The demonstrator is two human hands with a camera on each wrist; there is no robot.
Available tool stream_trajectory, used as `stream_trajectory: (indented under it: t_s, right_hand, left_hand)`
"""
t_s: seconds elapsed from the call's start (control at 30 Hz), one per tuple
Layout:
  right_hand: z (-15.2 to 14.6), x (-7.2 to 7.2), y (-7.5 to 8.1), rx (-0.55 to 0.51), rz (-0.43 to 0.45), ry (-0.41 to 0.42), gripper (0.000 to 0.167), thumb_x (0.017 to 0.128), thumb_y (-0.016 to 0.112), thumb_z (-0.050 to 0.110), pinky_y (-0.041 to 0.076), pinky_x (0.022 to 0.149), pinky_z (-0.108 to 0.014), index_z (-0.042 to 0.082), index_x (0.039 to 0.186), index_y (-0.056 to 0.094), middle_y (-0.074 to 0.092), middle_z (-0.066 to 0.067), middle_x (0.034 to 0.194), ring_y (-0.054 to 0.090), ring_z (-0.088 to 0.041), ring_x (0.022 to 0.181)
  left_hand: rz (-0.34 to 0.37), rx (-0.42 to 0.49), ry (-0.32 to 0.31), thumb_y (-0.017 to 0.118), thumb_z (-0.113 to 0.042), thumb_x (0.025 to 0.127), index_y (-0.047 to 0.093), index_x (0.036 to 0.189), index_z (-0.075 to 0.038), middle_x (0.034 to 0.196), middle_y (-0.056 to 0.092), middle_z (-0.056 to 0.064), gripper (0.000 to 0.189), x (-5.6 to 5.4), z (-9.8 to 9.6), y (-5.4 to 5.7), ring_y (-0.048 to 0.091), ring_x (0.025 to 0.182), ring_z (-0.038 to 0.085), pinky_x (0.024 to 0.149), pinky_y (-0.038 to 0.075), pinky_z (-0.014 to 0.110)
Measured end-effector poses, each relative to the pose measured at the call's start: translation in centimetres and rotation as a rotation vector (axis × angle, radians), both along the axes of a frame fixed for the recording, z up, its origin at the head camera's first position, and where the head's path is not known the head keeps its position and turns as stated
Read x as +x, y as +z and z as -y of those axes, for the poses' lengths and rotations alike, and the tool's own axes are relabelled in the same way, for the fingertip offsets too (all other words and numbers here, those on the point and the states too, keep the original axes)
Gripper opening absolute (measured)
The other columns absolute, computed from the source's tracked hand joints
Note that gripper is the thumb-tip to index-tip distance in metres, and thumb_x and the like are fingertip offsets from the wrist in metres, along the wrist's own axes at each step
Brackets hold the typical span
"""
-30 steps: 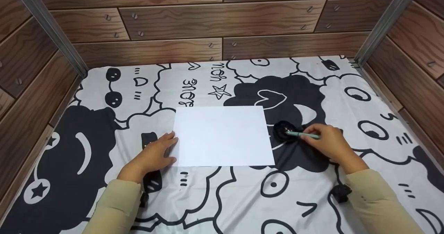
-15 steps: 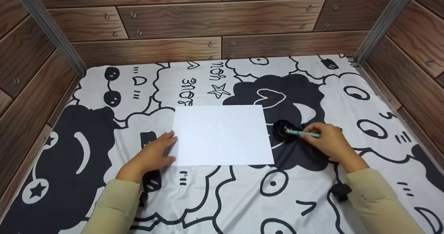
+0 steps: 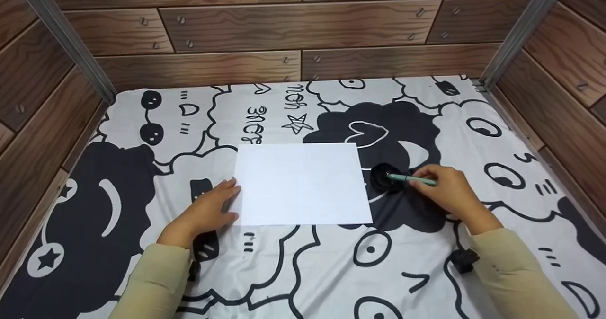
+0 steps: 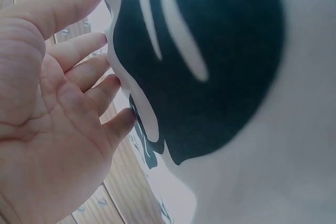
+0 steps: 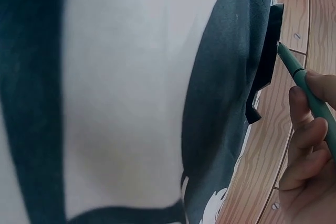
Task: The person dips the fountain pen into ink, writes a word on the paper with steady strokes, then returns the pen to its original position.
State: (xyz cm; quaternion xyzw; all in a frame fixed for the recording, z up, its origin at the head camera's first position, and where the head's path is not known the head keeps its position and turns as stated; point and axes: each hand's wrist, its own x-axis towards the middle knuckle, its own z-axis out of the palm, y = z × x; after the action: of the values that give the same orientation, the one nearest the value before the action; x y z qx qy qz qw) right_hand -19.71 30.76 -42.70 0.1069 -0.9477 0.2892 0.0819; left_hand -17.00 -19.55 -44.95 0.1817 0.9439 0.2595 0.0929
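Observation:
A white sheet of paper lies on the patterned cloth in the head view. At its left edge rests my left hand, fingers spread and slightly bent; the left wrist view shows the same hand gripping nothing. My right hand pinches a light green pen between thumb and fingers. The pen's tip is over a small black dish, just right of the paper. In the right wrist view the pen slants with its tip right at the rim of the dish.
A black-and-white cartoon cloth covers the table. Wood-print panels with grey metal corner posts enclose the back and sides. A small black object shows below the right wrist, partly hidden by the sleeve.
The pen's tip has moved up slightly within the dish and the pen tilts a little more. My left hand and the paper stay in place; the whole head view shifts slightly.

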Motion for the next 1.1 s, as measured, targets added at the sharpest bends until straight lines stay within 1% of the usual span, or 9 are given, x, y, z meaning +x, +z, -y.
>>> stream_trajectory:
  t_s: [0.17, 0.33, 0.53, 0.77, 0.9, 1.0, 1.1]
  right_hand:
    - [0.2, 0.0, 0.3, -0.020, -0.020, -0.001, 0.015, 0.084, 0.074, 0.022, 0.044, 0.063, -0.028, 0.009, 0.089, 0.070, 0.068, -0.001, 0.079, 0.057, -0.017, 0.070]
    - [0.5, 0.0, 0.4, -0.041, -0.067, 0.002, 0.013, 0.082, 0.076, 0.021, 0.043, 0.061, -0.022, 0.011, 0.089, 0.072, 0.069, 0.000, 0.080, 0.056, -0.014, 0.069]
    - [0.9, 0.2, 0.7, -0.078, -0.089, -0.008, 0.014, 0.081, 0.077, 0.024, 0.041, 0.058, -0.018, 0.014, 0.090, 0.075, 0.070, 0.001, 0.080, 0.054, -0.011, 0.064]
    - [1.5, 0.2, 0.9, -0.097, -0.098, -0.015, 0.015, 0.081, 0.077, 0.026, 0.041, 0.059, -0.018, 0.014, 0.090, 0.074, 0.070, 0.000, 0.082, 0.055, -0.014, 0.066]
    - [2.0, 0.2, 1.0, -0.100, -0.095, -0.021, 0.016, 0.082, 0.077, 0.026, 0.041, 0.060, -0.022, 0.013, 0.089, 0.072, 0.069, -0.001, 0.083, 0.056, -0.016, 0.069]
    - [2.5, 0.2, 1.1, -0.105, -0.097, -0.018, 0.015, 0.082, 0.077, 0.025, 0.041, 0.061, -0.024, 0.013, 0.088, 0.071, 0.069, -0.001, 0.083, 0.055, -0.017, 0.070]
    - [2.9, 0.2, 1.2, -0.127, -0.092, -0.006, 0.013, 0.082, 0.076, 0.021, 0.041, 0.062, -0.023, 0.012, 0.088, 0.070, 0.068, 0.000, 0.081, 0.055, -0.016, 0.069]
  left_hand:
    - [-0.005, -0.002, -0.004, 0.068, -0.008, 0.084, 0.045, 0.137, 0.007, 0.147, 0.034, 0.024, 0.059, 0.1, 0.1, 0.1, 0.026, 0.136, 0.042, 0.109, 0.025, 0.054]
    - [-0.001, 0.001, 0.000, 0.068, -0.008, 0.084, 0.045, 0.136, 0.008, 0.147, 0.034, 0.024, 0.059, 0.1, 0.1, 0.2, 0.026, 0.137, 0.041, 0.109, 0.024, 0.053]
    - [-0.026, 0.025, -0.020, 0.069, -0.007, 0.082, 0.047, 0.134, 0.009, 0.145, 0.036, 0.025, 0.059, 0.2, 0.2, 0.2, 0.027, 0.135, 0.043, 0.108, 0.025, 0.054]
    - [-0.026, 0.026, -0.025, 0.069, -0.009, 0.083, 0.047, 0.135, 0.009, 0.145, 0.036, 0.026, 0.059, 0.1, 0.2, 0.2, 0.028, 0.135, 0.043, 0.109, 0.024, 0.054]
    - [-0.030, 0.026, -0.028, 0.069, -0.009, 0.083, 0.047, 0.134, 0.009, 0.145, 0.036, 0.026, 0.059, 0.2, 0.1, 0.2, 0.028, 0.135, 0.043, 0.109, 0.024, 0.054]
    - [-0.033, 0.026, -0.031, 0.069, -0.009, 0.083, 0.046, 0.134, 0.010, 0.145, 0.036, 0.026, 0.059, 0.2, 0.1, 0.2, 0.028, 0.135, 0.043, 0.109, 0.024, 0.053]
    - [-0.035, 0.029, -0.031, 0.069, -0.008, 0.083, 0.046, 0.134, 0.010, 0.145, 0.036, 0.027, 0.059, 0.1, 0.2, 0.1, 0.027, 0.135, 0.043, 0.109, 0.024, 0.053]
